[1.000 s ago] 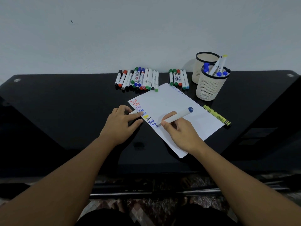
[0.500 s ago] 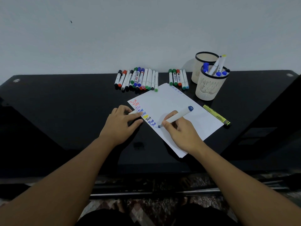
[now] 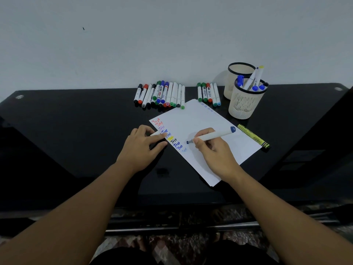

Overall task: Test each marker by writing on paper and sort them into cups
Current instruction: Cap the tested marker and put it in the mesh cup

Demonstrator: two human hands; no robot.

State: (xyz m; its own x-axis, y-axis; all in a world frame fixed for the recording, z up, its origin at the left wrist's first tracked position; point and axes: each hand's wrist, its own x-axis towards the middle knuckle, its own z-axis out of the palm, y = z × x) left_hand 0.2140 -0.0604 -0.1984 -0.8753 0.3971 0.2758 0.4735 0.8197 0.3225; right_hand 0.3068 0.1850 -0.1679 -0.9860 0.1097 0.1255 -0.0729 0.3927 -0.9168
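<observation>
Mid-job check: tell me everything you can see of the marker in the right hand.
The marker has a white, plastic-looking barrel with a dark blue end at its rear and a blue tip, uncapped. The right hand grips it near the tip in a writing hold. It slants over the paper, tip low and toward the left, rear end raised toward the right. The tip sits just right of the column of written test words; whether it touches the sheet cannot be told.

1. Dim, cool, blue-grey light falls evenly over the pale wall (image 3: 172, 39).
2. The glossy black table (image 3: 76, 119) mirrors faint shapes near its front edge.
3. A soft shadow lies on the paper (image 3: 193, 119) beside the right hand (image 3: 215, 152).
4. Wide-angle bowing bends the table's far corners; the bottom edge is murky.
</observation>
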